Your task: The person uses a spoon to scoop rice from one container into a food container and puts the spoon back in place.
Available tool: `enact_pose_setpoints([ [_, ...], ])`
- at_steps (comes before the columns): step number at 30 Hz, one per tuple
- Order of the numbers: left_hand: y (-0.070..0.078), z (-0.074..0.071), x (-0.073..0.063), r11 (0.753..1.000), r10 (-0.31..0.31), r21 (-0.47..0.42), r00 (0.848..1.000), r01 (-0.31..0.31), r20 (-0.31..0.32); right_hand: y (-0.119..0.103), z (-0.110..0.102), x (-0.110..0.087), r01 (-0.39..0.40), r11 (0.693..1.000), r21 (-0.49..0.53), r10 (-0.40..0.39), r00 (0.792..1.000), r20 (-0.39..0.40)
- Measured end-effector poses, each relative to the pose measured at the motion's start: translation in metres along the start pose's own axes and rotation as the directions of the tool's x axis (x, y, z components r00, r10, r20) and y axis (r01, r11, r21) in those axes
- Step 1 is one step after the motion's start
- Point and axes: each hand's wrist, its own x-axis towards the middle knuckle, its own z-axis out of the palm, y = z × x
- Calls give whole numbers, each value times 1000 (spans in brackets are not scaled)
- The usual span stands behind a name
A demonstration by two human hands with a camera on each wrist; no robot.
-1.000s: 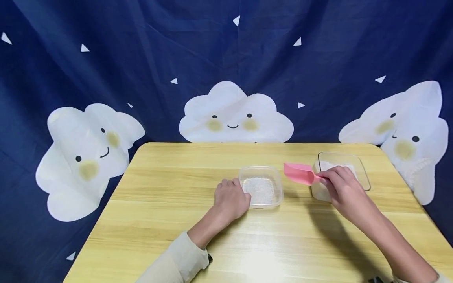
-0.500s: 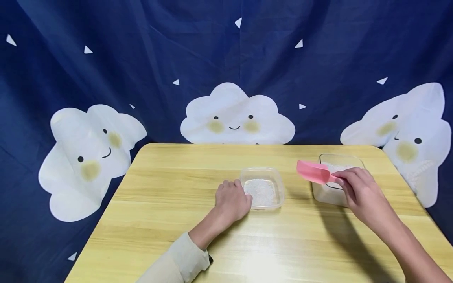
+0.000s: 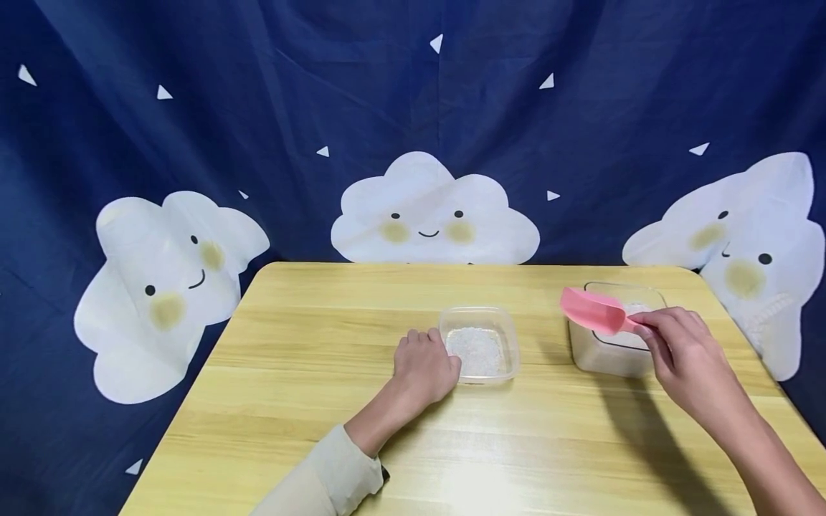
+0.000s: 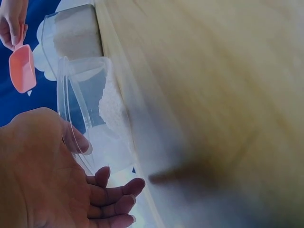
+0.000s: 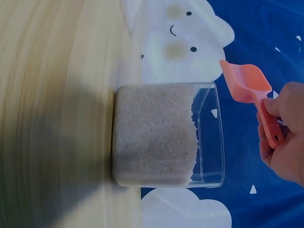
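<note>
My left hand (image 3: 422,365) holds a small clear plastic container (image 3: 511,335) at its left near corner, thumb against the near side and fingers around the left side. White grains (image 3: 477,351) like rice cover its bottom. My right hand (image 3: 693,351) pinches the handle of a pink scoop (image 3: 592,312), raised above a larger clear square container (image 3: 606,360). Grains (image 5: 154,137) fill most of that container, as the right wrist view shows. The scoop's bowl points left, and its inside shows bare pink in the left wrist view.
Both containers stand on a light wooden table (image 3: 310,387), the larger one to the right near the far right corner. Behind the table's far edge hangs a dark blue curtain (image 3: 284,129) with smiling clouds and small white triangles.
My right hand has carried the scoop to the right, from between the two containers to above the larger one. The left hand has stayed at the small container.
</note>
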Motion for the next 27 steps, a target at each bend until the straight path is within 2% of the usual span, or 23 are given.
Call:
enact_pose_setpoints([
  [19, 1, 0, -1, 1000, -4, -19, 1000, 4, 9, 18, -8, -10, -57, 998, -3, 57, 996, -68],
  [27, 0, -1, 0, 1000, 0, -12, 1000, 0, 8, 29, -7, -15, -35, 999, -35, 32, 995, -93],
])
